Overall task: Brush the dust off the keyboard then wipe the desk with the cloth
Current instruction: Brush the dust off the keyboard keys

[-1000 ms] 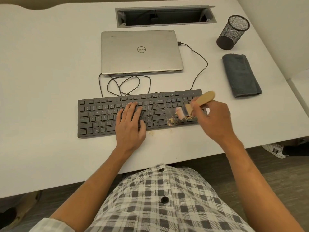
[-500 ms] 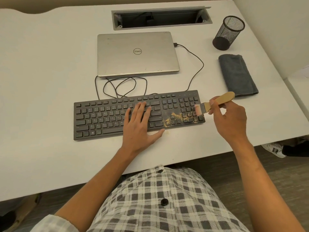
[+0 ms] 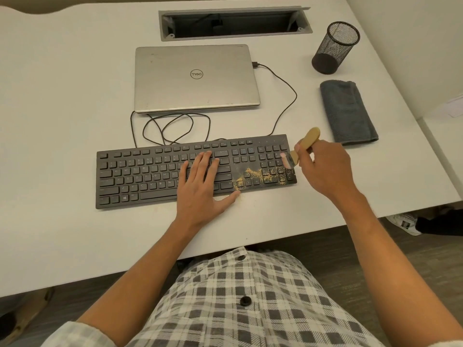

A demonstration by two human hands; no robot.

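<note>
A black keyboard [image 3: 150,171] lies across the white desk [image 3: 62,108]. Yellowish dust [image 3: 253,175] covers its lower right keys, and a few grains lie on the desk by the front edge. My left hand [image 3: 203,189] rests flat on the middle keys with fingers straight. My right hand [image 3: 328,171] grips a small wooden-handled brush [image 3: 307,142], whose bristles touch the number pad at the keyboard's right end. A folded grey cloth [image 3: 347,111] lies to the right, behind my right hand.
A closed silver laptop [image 3: 195,78] sits behind the keyboard, its black cable [image 3: 172,128] looped between them. A black mesh pen cup [image 3: 335,47] stands at the back right. An open cable tray [image 3: 235,22] is set into the desk's rear.
The brush has swept from the lower number pad out to the keyboard's right end. My left hand has shifted right along the keys, its thumb now by the front edge.
</note>
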